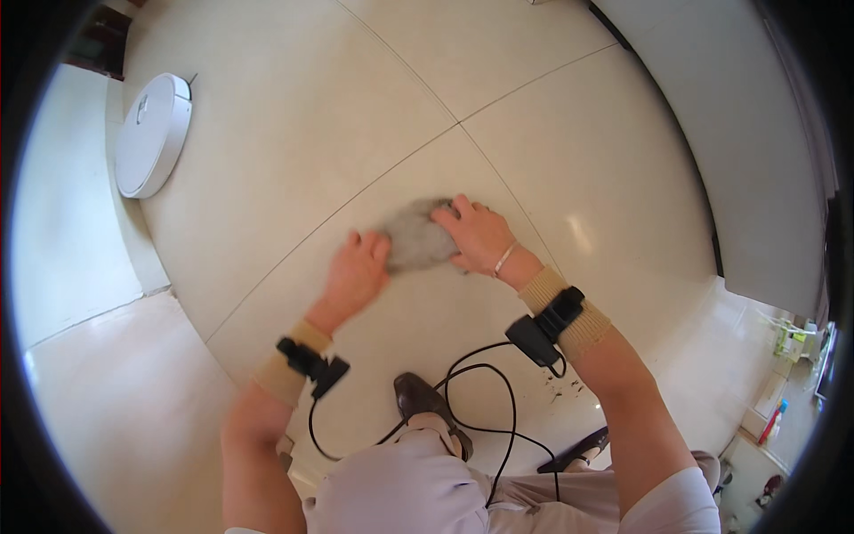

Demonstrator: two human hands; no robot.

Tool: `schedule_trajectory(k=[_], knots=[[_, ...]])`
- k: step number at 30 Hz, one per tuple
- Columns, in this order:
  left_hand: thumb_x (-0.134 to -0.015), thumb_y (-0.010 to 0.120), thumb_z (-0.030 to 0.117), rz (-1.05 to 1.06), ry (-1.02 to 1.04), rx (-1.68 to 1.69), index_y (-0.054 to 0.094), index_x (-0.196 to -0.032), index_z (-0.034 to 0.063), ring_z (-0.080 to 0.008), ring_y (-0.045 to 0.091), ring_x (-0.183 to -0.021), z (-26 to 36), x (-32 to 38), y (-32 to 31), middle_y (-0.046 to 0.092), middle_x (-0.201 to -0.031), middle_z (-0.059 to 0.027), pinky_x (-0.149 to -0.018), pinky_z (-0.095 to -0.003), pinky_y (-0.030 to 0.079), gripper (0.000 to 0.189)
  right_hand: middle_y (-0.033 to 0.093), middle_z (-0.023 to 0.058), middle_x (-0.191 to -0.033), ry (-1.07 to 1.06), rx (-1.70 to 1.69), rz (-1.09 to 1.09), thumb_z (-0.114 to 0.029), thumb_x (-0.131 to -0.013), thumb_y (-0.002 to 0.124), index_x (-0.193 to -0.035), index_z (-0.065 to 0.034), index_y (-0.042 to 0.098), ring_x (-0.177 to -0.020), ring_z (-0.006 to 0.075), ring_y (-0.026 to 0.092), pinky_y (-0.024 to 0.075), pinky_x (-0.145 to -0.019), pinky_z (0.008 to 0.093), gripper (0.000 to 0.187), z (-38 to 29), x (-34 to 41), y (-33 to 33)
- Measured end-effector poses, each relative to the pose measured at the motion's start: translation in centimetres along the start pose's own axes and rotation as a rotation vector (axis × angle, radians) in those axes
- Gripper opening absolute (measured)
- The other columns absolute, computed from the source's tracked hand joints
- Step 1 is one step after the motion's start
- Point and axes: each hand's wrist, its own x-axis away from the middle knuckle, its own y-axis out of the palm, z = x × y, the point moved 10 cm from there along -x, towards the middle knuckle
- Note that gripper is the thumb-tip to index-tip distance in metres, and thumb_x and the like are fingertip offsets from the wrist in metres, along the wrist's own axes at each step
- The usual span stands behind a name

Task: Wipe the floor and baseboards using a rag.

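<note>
A grey, fuzzy item, blurred and possibly a cloth or pad, spans the gap between my two hands above the tiled floor. My left hand holds its left end, with thumb and fingers curled at the edge. On the right end, my right hand grips it with the fingers bent over its top. Each wrist wears a tan knit band with a black device strapped on and a black cable attached. Whether the item touches the floor cannot be told.
A white robot vacuum stands by the wall at the upper left. A long grey furniture piece lines the right side. Small dark debris lies on the floor near my right forearm. The cable loops around my brown shoe.
</note>
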Motion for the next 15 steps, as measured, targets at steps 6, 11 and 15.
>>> schedule_trajectory(k=[6,11,15], knots=[[-0.068,0.058,0.008,-0.267,0.170,0.111,0.053,-0.097,0.0034,-0.0299,0.052,-0.088,13.9,6.5,6.2,0.052,-0.096,-0.0120,-0.069,-0.0368,0.049,0.030,0.048,0.0101,-0.106,-0.083,-0.040,-0.120,-0.011,-0.057,0.074,-0.111,-0.0160,0.052,-0.096,0.0307,0.055,0.0489,-0.079,0.0407,0.058,0.1,13.2,3.3],[-0.070,0.056,0.008,-0.392,0.334,0.466,0.055,-0.092,0.0037,-0.0316,0.054,-0.091,22.9,7.8,9.8,0.054,-0.096,-0.0144,-0.073,-0.0408,0.049,0.022,0.049,0.0125,-0.106,-0.016,0.006,-0.462,-0.011,-0.061,0.071,-0.114,-0.0143,0.051,-0.096,0.0325,0.056,0.0497,-0.080,0.0416,0.057,2.5,22.7,6.9],[-0.070,0.057,0.009,-0.486,0.340,0.525,0.054,-0.089,0.0024,-0.0343,0.054,-0.094,22.5,4.3,8.9,0.054,-0.098,-0.0152,-0.077,-0.0446,0.048,0.020,0.051,0.0163,-0.106,0.087,-0.122,-0.592,-0.014,-0.065,0.069,-0.119,-0.0118,0.048,-0.097,0.0365,0.056,0.0493,-0.081,0.0432,0.058,5.5,23.4,5.7]])
